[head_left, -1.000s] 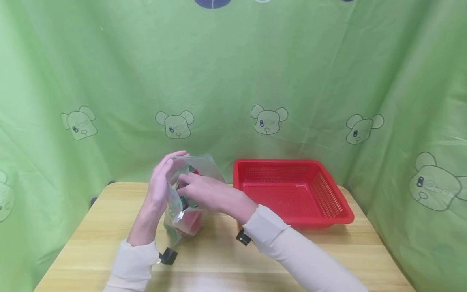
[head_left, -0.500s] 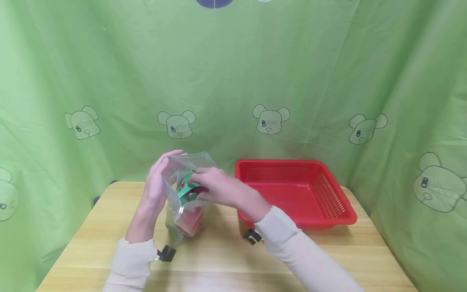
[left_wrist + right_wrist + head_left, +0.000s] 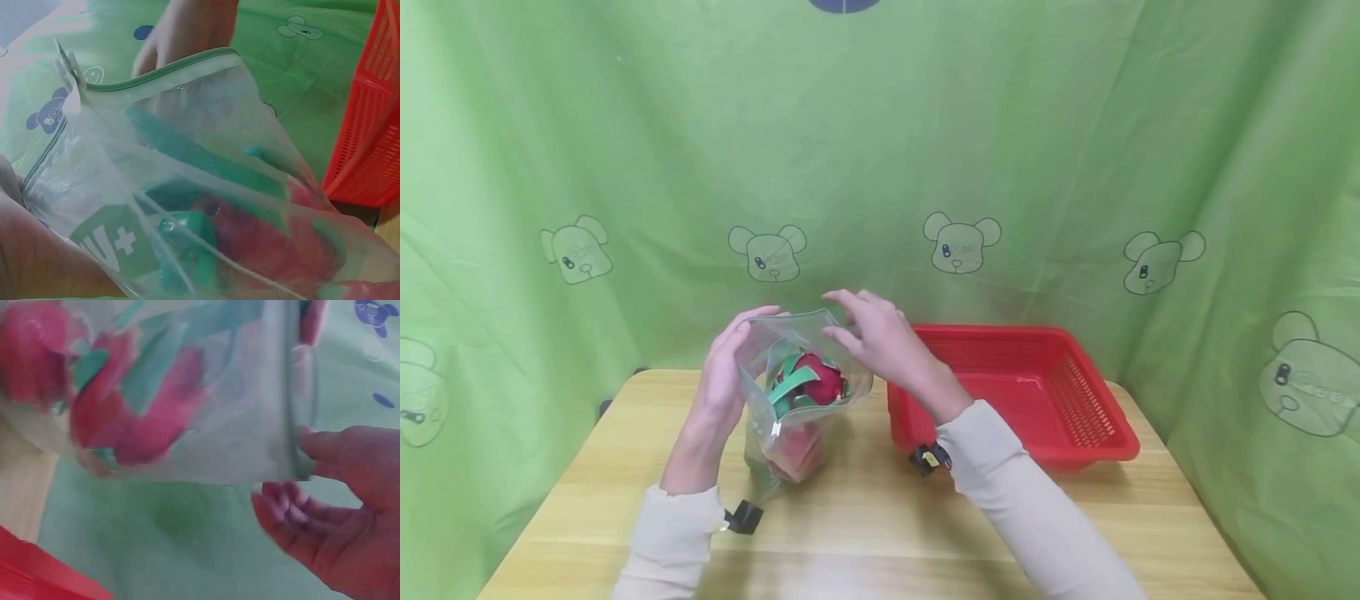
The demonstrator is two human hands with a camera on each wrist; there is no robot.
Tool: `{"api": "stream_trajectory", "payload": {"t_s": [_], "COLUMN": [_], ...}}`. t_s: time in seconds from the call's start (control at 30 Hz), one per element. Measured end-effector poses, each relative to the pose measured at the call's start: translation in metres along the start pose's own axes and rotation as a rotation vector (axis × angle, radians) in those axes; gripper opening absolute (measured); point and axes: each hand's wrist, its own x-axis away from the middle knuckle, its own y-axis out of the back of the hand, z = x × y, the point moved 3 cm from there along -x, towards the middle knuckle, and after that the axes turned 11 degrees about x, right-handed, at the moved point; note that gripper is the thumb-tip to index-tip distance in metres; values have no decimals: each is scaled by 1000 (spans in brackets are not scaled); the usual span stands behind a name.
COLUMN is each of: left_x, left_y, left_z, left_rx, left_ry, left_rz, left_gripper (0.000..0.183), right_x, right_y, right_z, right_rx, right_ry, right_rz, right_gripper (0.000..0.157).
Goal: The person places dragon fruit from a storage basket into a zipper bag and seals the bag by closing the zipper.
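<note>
A clear zip bag (image 3: 805, 442) with a green zip edge stands on the table, its mouth gaping upward. Inside it a red dragon fruit (image 3: 823, 379) with green scales shows near the top; more red and green fruit (image 3: 44, 353) shows lower through the plastic. My left hand (image 3: 722, 371) holds the bag's left rim, thumb at the edge and the other fingers partly hidden behind it. My right hand (image 3: 883, 337) is raised at the bag's right side, fingers spread and holding nothing, with the thumb close to the rim in the right wrist view (image 3: 359, 500).
A red plastic basket (image 3: 1000, 454) with slotted walls stands to the right of the bag, under my right forearm. The wooden table (image 3: 857, 533) ends at a green curtain (image 3: 865, 167) with bear prints behind and at the sides.
My right hand was down in the bag's mouth; it has let go of the dragon fruit, risen out and moved right to the rim. My left hand stays on the bag.
</note>
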Motion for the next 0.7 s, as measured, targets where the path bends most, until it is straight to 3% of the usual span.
{"api": "stream_trajectory", "payload": {"t_s": [0.07, 0.17, 0.33, 0.5, 0.7], "left_x": [1, 3, 5, 6, 16], "left_y": [0, -2, -7, -6, 2], "left_z": [0, 0, 0, -1, -2], "left_rx": [-5, -24, -83, -110, -172], "left_ry": [2, 10, 2, -31, -19], "left_rz": [4, 17, 56, 86, 112], "left_gripper": [47, 47, 46, 44, 45], "right_x": [-2, -4, -8, -10, -10], "right_y": [-7, -13, -13, -13, -20], "right_z": [-4, -7, -9, -15, -29], "right_rx": [-62, -178, -398, -600, -770], "right_ry": [-34, -68, -154, -272, -417], "right_rz": [77, 115, 109, 111, 16], "right_gripper": [44, 38, 43, 39, 30]}}
